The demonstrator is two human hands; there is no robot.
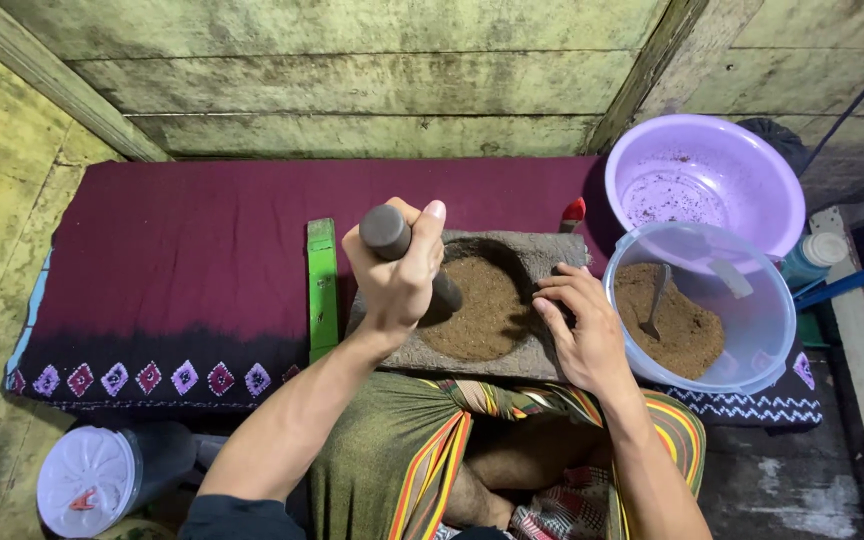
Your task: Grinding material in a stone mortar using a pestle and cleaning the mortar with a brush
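I see the left hand (395, 275) clenched around a dark pestle (402, 250), thumb up along its near end. The pestle slants down to the right, its lower end in the brown powder (482, 310) that fills the hollow of the stone mortar (542, 255). The mortar sits on a maroon cloth (202, 270), near the middle of the cloth's front edge, just above my lap.

The right hand (577, 330) lies flat on the mortar's right rim, fingers spread and gripping nothing, their tips at the edge of the powder.

Just beside the mortar's left side a green wooden strip (322, 285) lies on the cloth, running from front to back. At the mortar's far right corner a small red thing (574, 212) shows; I cannot tell what it is.

At the cloth's right end stands a clear tub (767, 330), close beside the right hand, holding more brown powder with a spoon (655, 300) stuck in it. Behind the tub, at the far right corner, a purple basin (742, 155) sits, dusted with specks inside, and the tub's rim overlaps it from this view. A bottle with a white cap (817, 255) stands to the right of both.

Below the cloth's front left corner, on the floor, lies a container with a white lid (87, 480). The cloth's front edge carries a row of diamond patterns (152, 378).
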